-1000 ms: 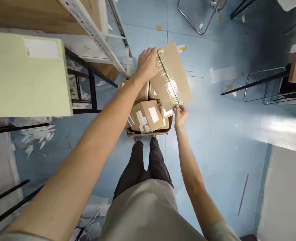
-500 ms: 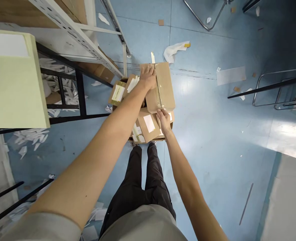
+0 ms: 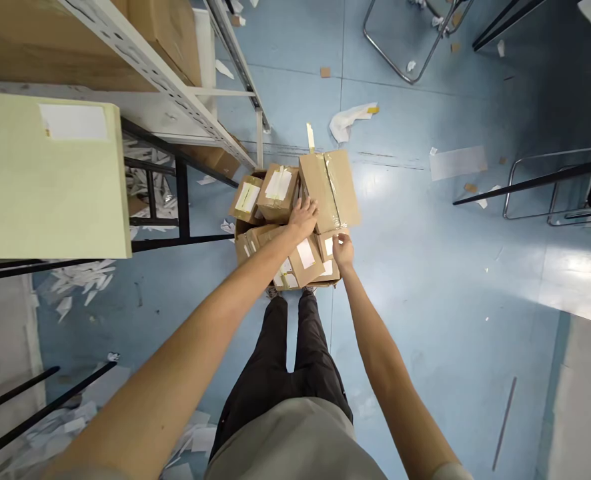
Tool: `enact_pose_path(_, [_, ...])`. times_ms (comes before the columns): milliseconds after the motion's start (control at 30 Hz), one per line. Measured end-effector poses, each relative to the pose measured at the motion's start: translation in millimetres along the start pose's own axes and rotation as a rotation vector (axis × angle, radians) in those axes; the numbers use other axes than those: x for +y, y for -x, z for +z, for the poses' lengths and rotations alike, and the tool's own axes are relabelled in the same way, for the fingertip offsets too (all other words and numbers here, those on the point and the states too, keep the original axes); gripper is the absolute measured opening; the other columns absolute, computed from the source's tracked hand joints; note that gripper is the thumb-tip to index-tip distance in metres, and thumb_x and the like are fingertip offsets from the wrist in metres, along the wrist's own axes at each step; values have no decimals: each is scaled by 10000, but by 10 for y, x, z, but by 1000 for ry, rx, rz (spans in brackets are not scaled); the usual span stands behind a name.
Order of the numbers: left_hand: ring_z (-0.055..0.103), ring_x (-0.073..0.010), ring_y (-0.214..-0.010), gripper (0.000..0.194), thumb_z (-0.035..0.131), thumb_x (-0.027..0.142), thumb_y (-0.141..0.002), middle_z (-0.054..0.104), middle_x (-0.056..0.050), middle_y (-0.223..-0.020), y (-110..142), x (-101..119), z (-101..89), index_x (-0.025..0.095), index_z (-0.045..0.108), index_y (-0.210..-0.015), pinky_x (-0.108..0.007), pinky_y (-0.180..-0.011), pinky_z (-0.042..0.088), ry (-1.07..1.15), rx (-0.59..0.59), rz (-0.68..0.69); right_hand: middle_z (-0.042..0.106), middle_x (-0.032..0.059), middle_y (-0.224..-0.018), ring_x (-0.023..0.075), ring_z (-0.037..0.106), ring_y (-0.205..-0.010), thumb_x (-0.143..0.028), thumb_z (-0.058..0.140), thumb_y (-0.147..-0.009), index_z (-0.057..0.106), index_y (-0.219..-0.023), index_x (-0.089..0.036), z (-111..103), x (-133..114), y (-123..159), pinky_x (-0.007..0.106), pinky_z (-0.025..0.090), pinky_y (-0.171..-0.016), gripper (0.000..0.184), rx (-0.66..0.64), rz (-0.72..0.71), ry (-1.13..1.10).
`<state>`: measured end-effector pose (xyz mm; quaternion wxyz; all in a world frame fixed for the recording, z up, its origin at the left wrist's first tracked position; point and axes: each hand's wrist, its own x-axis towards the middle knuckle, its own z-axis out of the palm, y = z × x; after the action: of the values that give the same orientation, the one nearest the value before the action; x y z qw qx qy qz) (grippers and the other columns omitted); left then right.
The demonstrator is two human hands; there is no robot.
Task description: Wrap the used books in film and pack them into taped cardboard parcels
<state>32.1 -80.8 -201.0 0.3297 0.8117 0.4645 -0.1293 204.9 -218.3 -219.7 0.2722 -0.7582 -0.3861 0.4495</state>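
A taped brown cardboard box [image 3: 331, 189] lies on top of a pile of several small labelled boxes [image 3: 277, 192] in an open carton [image 3: 325, 283] on the blue floor. My left hand [image 3: 304, 217] rests with fingers spread against the taped box's near left edge. My right hand [image 3: 343, 250] hovers just below that box's near corner, fingers loosely curled, over a small box with a white label [image 3: 306, 256]. Neither hand grips anything.
A metal shelf rack [image 3: 175, 80] with cartons stands at the left, a pale green board [image 3: 45, 180] in front of it. Paper scraps [image 3: 348, 119] litter the floor. Chair frames [image 3: 550, 183] stand at the right and far back. My legs [image 3: 295, 353] are right behind the carton.
The taped box, held up in both hands a second ago, has come down onto the pile. Both hands have let go of it and drawn back toward me.
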Motion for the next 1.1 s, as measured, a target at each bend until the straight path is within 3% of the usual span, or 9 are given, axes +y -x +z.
enact_pose_path(100, [253,-412,-1787,732,522,105,-967,388,-219,-1866,355,132,7,65,571,-1696,-674,-1457,171,6,50,11,802,226,-1352,343,775,-1234,-472,608,-1053,725,-1360,-160,-125,-139,-32,498,578,-1154,453,51,18,49])
enact_pose_path(200, [344,-398,-1752,684,511,131,-998,466,-199,-1829,897,222,61,110,590,-1678,-665,-1434,265,91,171,33,790,223,-1426,338,778,-1259,-431,615,-1036,730,-1384,-157,-191,-344,42,498,565,-1190,458,20,-1,70])
enact_pose_path(267, [482,-369,-1667,586,496,148,-1031,604,-198,-1716,1391,276,158,131,666,-1592,-613,-1400,363,183,235,12,804,211,-1410,328,799,-1201,-446,603,-1040,753,-1340,-162,-211,-488,191,487,592,-1157,439,-23,-11,53])
enact_pose_path(367, [685,-342,-1416,408,498,149,-1025,794,-183,-1384,2267,340,371,170,800,-1298,-552,-1273,524,343,283,-80,847,178,-1306,308,814,-1104,-484,610,-1033,786,-1239,-187,-194,-687,569,464,632,-1086,402,-95,-45,26])
enact_pose_path(533, [792,-324,-1191,215,574,268,-963,868,-101,-1186,3713,323,667,262,785,-1005,-515,-1158,599,636,450,-363,879,145,-1149,278,820,-1007,-566,616,-996,798,-1172,-189,34,-1022,1480,441,664,-991,454,-240,-114,2])
enact_pose_path(633, [820,-324,-1140,185,602,388,-948,882,-87,-1141,4388,182,692,298,763,-931,-504,-1118,622,783,623,-445,875,145,-1039,282,826,-916,-631,633,-970,802,-1100,-184,312,-1272,2050,432,679,-901,495,-325,-197,19])
enact_pose_path(767, [834,-320,-1110,210,621,471,-936,886,-75,-1117,5086,-191,526,308,746,-892,-509,-1102,635,908,841,-484,869,115,-937,300,831,-874,-710,650,-963,803,-1031,-219,825,-1680,2722,440,682,-872,519,-403,-315,75])
enact_pose_path(933, [832,-303,-1121,226,626,475,-963,879,-80,-1132,6009,-848,303,296,753,-910,-496,-1123,633,1017,1043,-443,893,131,-1042,335,860,-977,-768,612,-1007,827,-1131,-234,1627,-2268,3492,458,687,-918,589,-500,-444,161])
enact_pose_path(1100, [823,-296,-1156,253,616,469,-969,873,-87,-1171,7144,-1603,393,283,786,-943,-482,-1139,617,1069,1249,-498,893,158,-1127,344,869,-1036,-699,612,-1033,824,-1179,-226,2589,-2778,4182,484,695,-958,539,-643,-548,213])
